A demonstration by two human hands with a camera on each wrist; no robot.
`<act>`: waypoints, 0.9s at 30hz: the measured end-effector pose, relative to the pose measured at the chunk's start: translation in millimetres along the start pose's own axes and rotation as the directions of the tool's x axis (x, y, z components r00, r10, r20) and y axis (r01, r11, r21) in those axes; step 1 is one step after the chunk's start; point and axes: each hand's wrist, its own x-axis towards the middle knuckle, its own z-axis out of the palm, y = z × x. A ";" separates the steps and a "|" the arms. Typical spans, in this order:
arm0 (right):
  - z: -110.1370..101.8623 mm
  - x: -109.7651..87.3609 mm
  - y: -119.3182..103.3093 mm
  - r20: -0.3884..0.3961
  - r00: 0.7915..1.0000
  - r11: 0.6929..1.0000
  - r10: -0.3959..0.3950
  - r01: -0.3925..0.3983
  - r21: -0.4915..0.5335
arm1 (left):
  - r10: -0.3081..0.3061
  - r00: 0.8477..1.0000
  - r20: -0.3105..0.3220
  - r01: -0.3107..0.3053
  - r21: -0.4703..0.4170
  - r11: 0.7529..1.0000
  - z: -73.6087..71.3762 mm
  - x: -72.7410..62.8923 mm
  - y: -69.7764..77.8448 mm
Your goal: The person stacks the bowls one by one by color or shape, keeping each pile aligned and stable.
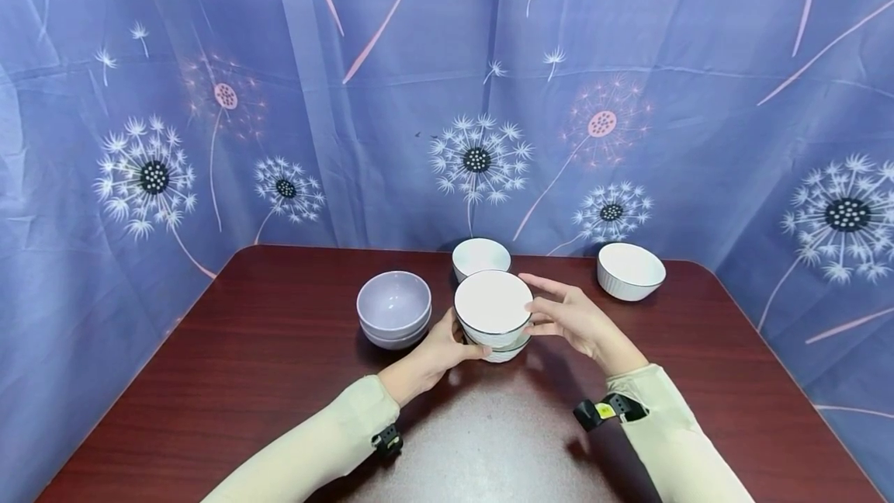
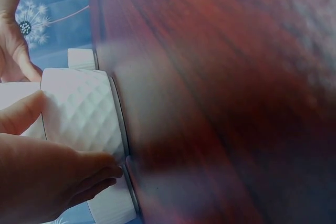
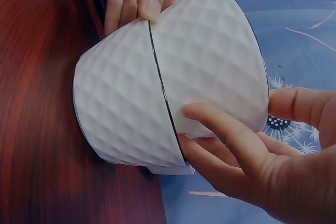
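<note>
Two white bowls with a raised diamond pattern and dark rims are stacked at mid-table. My left hand (image 1: 434, 349) holds the lower bowl (image 3: 123, 100) at its left side, thumb along its rim; its base is at the tabletop in the left wrist view. The upper bowl (image 1: 493, 303) sits partly inside it, with much of its wall showing above the lower rim. My right hand (image 1: 574, 320) holds the upper bowl by its right side, fingers spread along its wall and rim. In the right wrist view, fingertips (image 3: 193, 110) lie against that wall.
Left of the stack stand two nested lavender bowls (image 1: 394, 305). Directly behind it is a white bowl (image 1: 480, 256), partly covered. Another white ribbed bowl (image 1: 631, 272) stands at the back right. A patterned blue curtain (image 1: 391, 138) closes off the back and sides of the dark red table (image 1: 279, 379).
</note>
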 end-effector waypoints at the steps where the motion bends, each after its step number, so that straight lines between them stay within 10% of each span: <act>1: -0.1 -0.1 -0.2 -0.002 1.000 1.000 0.000 0.000 -0.004 | -0.002 1.000 0.000 0.002 -0.001 1.000 -0.1 0.3 0.2; 27: 0.1 -1.9 -1.8 -0.076 0.997 0.998 0.031 -0.035 -0.051 | -0.017 1.000 -0.005 0.017 -0.019 1.000 1.6 1.3 0.9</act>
